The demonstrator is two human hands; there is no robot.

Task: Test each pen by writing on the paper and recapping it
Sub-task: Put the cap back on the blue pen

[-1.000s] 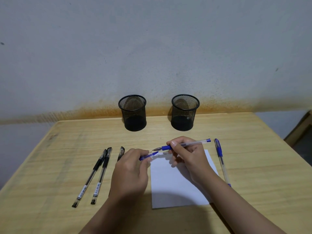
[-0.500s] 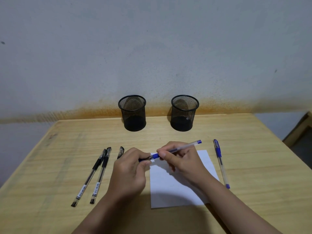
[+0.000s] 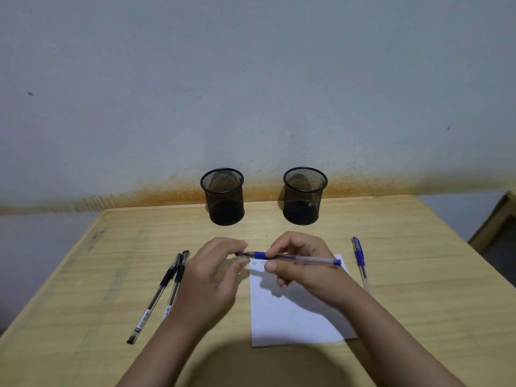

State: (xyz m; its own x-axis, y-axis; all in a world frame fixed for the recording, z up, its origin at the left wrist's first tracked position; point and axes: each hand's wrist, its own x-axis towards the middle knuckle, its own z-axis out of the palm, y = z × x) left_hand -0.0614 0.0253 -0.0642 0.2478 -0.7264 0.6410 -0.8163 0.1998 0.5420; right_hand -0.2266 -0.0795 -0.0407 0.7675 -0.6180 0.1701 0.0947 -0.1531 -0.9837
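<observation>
Pen (image 3: pixel 290 258): clear barrel, blue grip, capped.

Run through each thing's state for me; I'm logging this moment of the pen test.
Blue pen in hand: held level over the paper, cap end at the left hand's fingertips.
Left hand: pinching the cap end.
Right hand: gripping the barrel.
Paper: flat, faint scribbles at top.
Second blue pen: capped, lying.
Two black pens: capped, lying.
Mesh cups: upright, no pens visible.

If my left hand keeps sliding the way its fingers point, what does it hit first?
Most likely the right hand gripping the blue pen; the left hand already pinches that pen's capped end. Depth is unclear.
</observation>
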